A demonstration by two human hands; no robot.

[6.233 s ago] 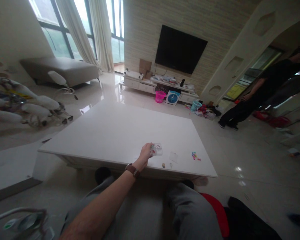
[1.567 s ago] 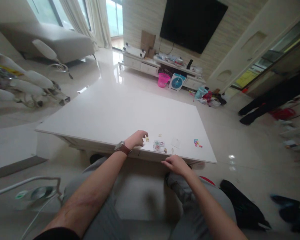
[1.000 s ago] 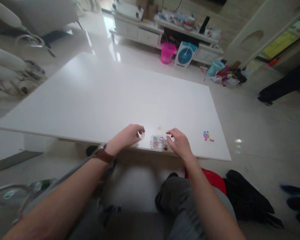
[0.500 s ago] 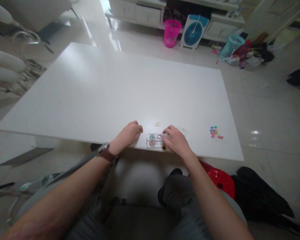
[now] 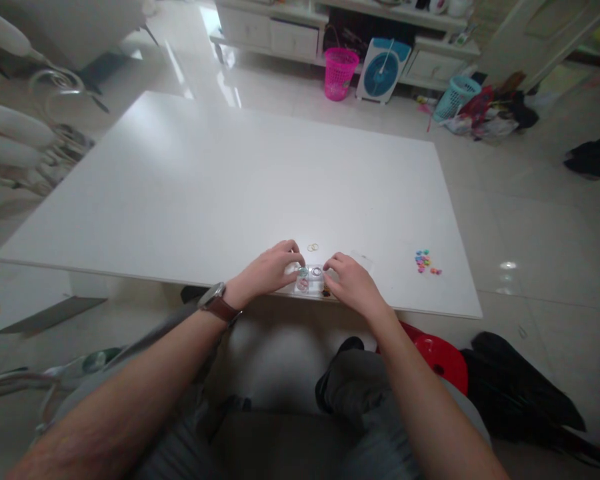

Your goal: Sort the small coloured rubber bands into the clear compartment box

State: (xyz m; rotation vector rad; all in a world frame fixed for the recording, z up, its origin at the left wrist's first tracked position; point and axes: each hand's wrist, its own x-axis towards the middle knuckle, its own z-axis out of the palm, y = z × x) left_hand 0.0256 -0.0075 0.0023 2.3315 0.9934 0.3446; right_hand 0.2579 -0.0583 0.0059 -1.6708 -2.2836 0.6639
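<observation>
A small clear compartment box (image 5: 316,287) lies at the table's near edge between my hands. Green, greyish and pinkish ring-like pieces show in its compartments, with dark and orange bits at its lower right. My left hand (image 5: 275,268) is at the box's upper left corner, thumb and fingers apart above the green pieces; nothing is visible between them. My right hand (image 5: 349,279) has its fingertips on the box's right edge, partly covering it. Just beyond the box, two thin gold rings (image 5: 313,247) overlap on the table.
The white table (image 5: 260,180) has a scatter of small colourful pieces (image 5: 423,260) at its right. A clear, flat plastic piece (image 5: 364,260) lies beyond my right hand. A red stool (image 5: 443,360) stands below the near edge. A pink basket (image 5: 341,73) and a fan (image 5: 383,70) are across the floor.
My left hand has moved right to the box and its fingers have parted; the small yellowish thing seen at its fingertips no longer shows. My right hand stays at the box's right side.
</observation>
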